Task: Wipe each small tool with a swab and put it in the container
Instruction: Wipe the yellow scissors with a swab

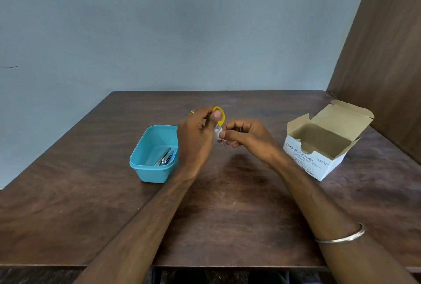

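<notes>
My left hand [197, 133] grips small scissors by their yellow handle [221, 117], held above the middle of the table with the thin blades pointing down. My right hand [245, 136] pinches a white swab [217, 133] around the blades just below the handle. The blade tips [225, 146] stick out under the swab. A teal plastic container [150, 171] stands to the left of my left hand, with a metal nail clipper [164, 158] and another slim metal tool lying inside.
An open white box of alcohol swabs [319, 160] sits at the right of the dark wooden table [227, 215], flaps up. A wooden panel [387, 56] rises at the far right, a blue-grey wall behind.
</notes>
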The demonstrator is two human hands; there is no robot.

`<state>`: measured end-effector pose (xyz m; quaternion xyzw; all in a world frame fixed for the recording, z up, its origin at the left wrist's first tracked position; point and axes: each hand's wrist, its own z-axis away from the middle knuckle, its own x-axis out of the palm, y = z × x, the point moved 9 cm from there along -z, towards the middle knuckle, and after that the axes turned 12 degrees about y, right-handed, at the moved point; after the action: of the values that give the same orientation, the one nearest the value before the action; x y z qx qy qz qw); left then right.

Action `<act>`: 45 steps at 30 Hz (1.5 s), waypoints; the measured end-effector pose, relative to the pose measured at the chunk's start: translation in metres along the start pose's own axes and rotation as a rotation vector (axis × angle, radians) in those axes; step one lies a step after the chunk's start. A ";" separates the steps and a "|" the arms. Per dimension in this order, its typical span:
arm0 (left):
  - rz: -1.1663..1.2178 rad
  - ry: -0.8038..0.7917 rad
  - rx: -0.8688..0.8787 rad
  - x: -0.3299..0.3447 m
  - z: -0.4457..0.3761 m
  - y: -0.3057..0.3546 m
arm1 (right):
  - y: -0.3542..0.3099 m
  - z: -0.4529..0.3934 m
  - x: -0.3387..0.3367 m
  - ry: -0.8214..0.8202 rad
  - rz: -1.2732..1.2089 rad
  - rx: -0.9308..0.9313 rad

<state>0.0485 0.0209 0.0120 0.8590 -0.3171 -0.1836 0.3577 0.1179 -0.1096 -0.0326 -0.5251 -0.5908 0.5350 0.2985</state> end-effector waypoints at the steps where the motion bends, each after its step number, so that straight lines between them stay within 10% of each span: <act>1: 0.002 0.001 -0.002 0.000 0.000 -0.001 | -0.001 0.000 0.000 -0.007 0.015 -0.011; 45: -0.058 0.028 0.013 0.005 0.001 -0.010 | -0.007 0.001 -0.004 0.044 -0.124 -0.022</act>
<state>0.0553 0.0222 0.0036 0.8727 -0.2882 -0.1798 0.3508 0.1157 -0.1130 -0.0251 -0.5023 -0.6211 0.4974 0.3383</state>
